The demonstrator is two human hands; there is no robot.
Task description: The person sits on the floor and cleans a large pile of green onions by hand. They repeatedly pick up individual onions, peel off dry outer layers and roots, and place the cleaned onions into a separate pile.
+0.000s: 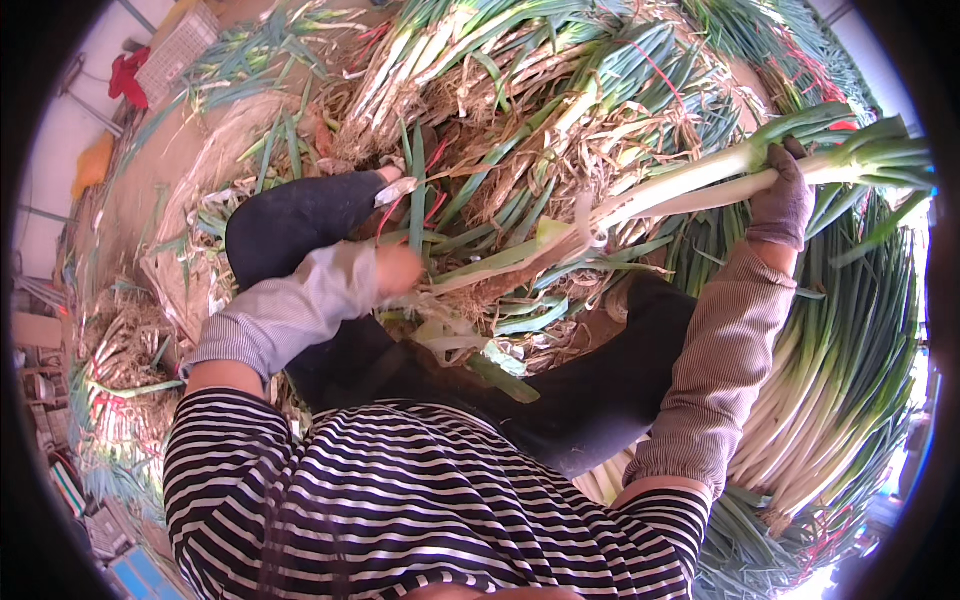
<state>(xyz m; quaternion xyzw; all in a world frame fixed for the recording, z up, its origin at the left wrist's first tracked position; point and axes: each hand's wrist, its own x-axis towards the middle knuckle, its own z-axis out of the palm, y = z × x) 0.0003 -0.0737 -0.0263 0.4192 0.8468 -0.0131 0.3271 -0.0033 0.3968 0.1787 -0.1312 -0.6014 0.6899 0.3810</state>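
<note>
At the right, my right hand [784,191] in a dusky glove grips large green onions [690,184] where the white stalks turn to green leaves. Their stalks slant down to the left in front of me, with loose outer skin and brown roots [476,296] at the low end. My left hand [399,271] is motion-blurred close to that low end, and its fingers cannot be made out. Pale, thin peelings [450,334] hang just beside it, over my lap. Whether the left hand holds any of them cannot be told.
Red-tied bundles of green onions [397,82] lie ahead among dry leaf scraps. A large pile of clean white stalks [795,405] lies beside my right arm. More rooted onions [120,352] are at the left. A pale plastic crate [178,52] stands at the far left.
</note>
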